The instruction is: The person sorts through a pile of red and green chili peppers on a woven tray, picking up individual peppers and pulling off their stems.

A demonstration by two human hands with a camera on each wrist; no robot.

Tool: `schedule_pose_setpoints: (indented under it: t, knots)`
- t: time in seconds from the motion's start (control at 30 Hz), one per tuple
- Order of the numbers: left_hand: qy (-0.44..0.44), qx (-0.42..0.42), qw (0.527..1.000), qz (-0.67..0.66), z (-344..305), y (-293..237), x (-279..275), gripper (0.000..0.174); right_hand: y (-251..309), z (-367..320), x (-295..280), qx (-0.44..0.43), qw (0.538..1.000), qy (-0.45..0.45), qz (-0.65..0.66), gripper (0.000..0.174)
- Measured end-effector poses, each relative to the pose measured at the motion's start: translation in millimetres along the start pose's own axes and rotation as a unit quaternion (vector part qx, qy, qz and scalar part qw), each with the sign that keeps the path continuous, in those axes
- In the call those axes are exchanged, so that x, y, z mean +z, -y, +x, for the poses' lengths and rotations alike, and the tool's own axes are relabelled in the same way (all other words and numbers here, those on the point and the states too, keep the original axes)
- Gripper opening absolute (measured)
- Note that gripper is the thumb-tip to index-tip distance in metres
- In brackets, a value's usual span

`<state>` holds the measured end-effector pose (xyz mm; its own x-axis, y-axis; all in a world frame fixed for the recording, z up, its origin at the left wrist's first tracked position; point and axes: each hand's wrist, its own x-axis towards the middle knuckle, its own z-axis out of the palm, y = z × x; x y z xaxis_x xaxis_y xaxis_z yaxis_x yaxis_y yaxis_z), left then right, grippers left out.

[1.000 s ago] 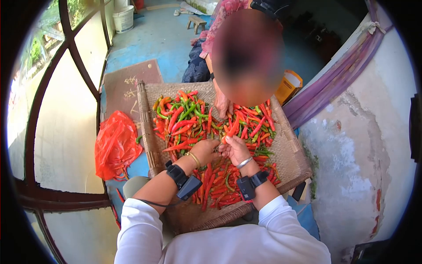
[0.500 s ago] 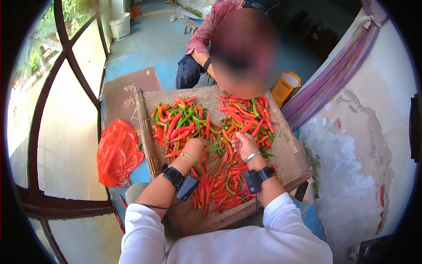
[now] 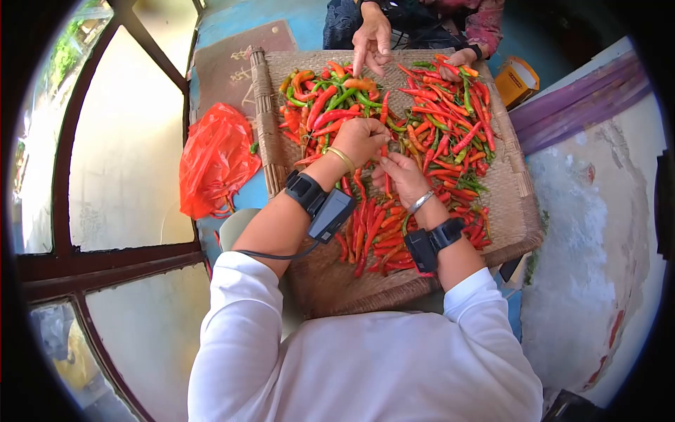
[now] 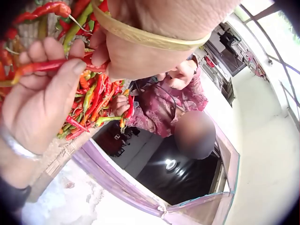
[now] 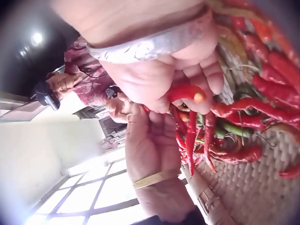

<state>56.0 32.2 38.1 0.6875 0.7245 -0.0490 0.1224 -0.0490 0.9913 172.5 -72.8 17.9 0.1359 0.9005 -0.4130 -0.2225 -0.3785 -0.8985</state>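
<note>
My right hand [image 3: 409, 179], with a silver bangle, holds a slim red chili pepper [image 4: 47, 65] across its fingers, the thumb pressing on it. The pepper's orange tip shows at one end of that hand in both wrist views. My left hand [image 3: 365, 139], with a gold bangle, meets the right one and pinches the pepper's other end, which its fingertips hide. Both hands are above a woven tray [image 3: 510, 190] of chili peppers. Beyond them lies a mixed red and green heap [image 3: 323, 105], with a mostly red heap [image 3: 457, 105] to its right and more red peppers [image 3: 380, 239] nearer me.
Across the tray sits another person, one hand [image 3: 373, 39] over the mixed heap and the other hand [image 3: 457, 60] at the right heap. A red plastic bag [image 3: 218, 162] lies left of the tray. Behind the right corner stands a yellow box [image 3: 517, 81]; a wall [image 3: 590, 246] runs along the right.
My hands, apart half a second ago, have come back together around a pepper. The head view has tipped downward. The other person's hands, hidden half a second ago, now show over the tray.
</note>
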Motion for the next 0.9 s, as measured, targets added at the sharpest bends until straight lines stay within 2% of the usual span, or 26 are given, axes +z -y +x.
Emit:
schedule_pose_setpoints:
  t: [0.03, 0.07, 0.13, 0.17, 0.2, 0.23, 0.27, 0.3, 0.37, 0.4, 0.47, 0.5, 0.57, 0.63, 0.73, 0.77, 0.8, 0.87, 0.9]
  knots:
    - [0.017, 0.001, 0.998, 0.058, 0.0, -5.4, 0.0, 0.012, -2.4, -0.1, 1.8, 0.016, 1.0, -0.003, 0.004, 0.02]
    - [0.013, 0.0, 0.998, 0.058, -0.8, -1.3, 0.4, 0.012, -3.3, 0.2, 0.1, 0.018, 1.0, 0.002, 0.002, 0.02]
    - [-0.035, 0.073, 0.978, 0.191, -1.5, 1.1, 0.2, 0.013, -2.5, 2.0, -12.9, 0.049, 0.998, 0.024, -0.038, 0.019]
    - [-0.02, 0.05, 0.966, 0.252, -2.4, 2.9, -2.6, 0.02, -3.9, 3.3, -19.9, 0.04, 0.999, 0.019, -0.025, 0.02]
    - [-0.02, 0.053, 0.966, 0.251, -3.4, -1.7, -4.3, 0.02, 1.0, 2.7, -26.5, 0.038, 0.999, 0.017, -0.027, 0.02]
    - [0.029, 0.008, 0.923, 0.385, -4.0, -5.9, -4.8, 0.023, 8.6, 3.3, -33.7, 0.039, 0.999, -0.02, -0.012, 0.021]
    - [0.077, -0.037, 0.856, 0.51, -4.3, -8.4, -5.3, 0.026, 16.4, 5.1, -41.3, 0.039, 0.998, -0.057, 0.003, 0.022]
    - [0.113, -0.064, 0.847, 0.516, -6.1, -7.7, -6.0, 0.031, 23.9, 8.7, -49.4, -0.001, 0.995, -0.065, 0.073, 0.025]
    - [0.145, -0.063, 0.832, 0.531, -12.6, -2.8, -1.9, 0.032, 41.7, 16.9, -66.7, -0.057, 0.979, -0.077, 0.179, 0.034]
    - [0.175, -0.064, 0.817, 0.546, -16.6, -3.1, 0.9, 0.032, 51.1, 15.2, -66.0, -0.071, 0.973, -0.13, 0.178, 0.045]
    - [0.185, -0.052, 0.797, 0.573, -24.6, -6.9, 7.7, 0.03, 46.3, 17.3, -64.1, -0.054, 0.961, -0.268, 0.034, 0.054]
    - [0.164, -0.062, 0.79, 0.587, -21.9, -3.3, 12.7, 0.029, 29.9, 11.9, -66.3, -0.041, 0.964, -0.261, -0.042, 0.056]
    - [0.136, -0.068, 0.783, 0.603, -19.4, 2.4, 15.9, 0.029, 20.2, -1.4, -59.9, 0.0, 0.986, -0.164, -0.007, 0.041]
    - [0.145, -0.077, 0.767, 0.62, -19.5, 5.5, 18.2, 0.025, 15.9, -20.1, -46.1, 0.007, 0.996, -0.092, 0.017, 0.032]
    - [0.17, -0.057, 0.75, 0.636, -20.7, 9.7, 20.7, 0.023, 11.0, -42.0, -34.6, -0.009, 0.998, -0.065, 0.011, 0.026]
    - [0.197, -0.01, 0.749, 0.633, -21.5, 10.9, 19.8, 0.022, 10.4, -48.5, -34.8, -0.013, 0.998, -0.059, 0.002, 0.025]
    - [0.2, -0.007, 0.746, 0.635, -21.0, 12.0, 19.9, 0.022, 11.8, -55.6, -34.9, -0.016, 0.998, -0.063, 0.006, 0.025]
    - [0.178, 0.053, 0.785, 0.591, -20.2, 15.8, 20.7, 0.029, 14.7, -71.6, -34.7, -0.041, 0.997, -0.061, 0.006, 0.024]
    - [0.198, 0.043, 0.782, 0.589, -18.2, 11.8, 19.5, 0.03, 15.7, -78.4, -35.1, -0.038, 0.996, -0.082, 0.001, 0.023]
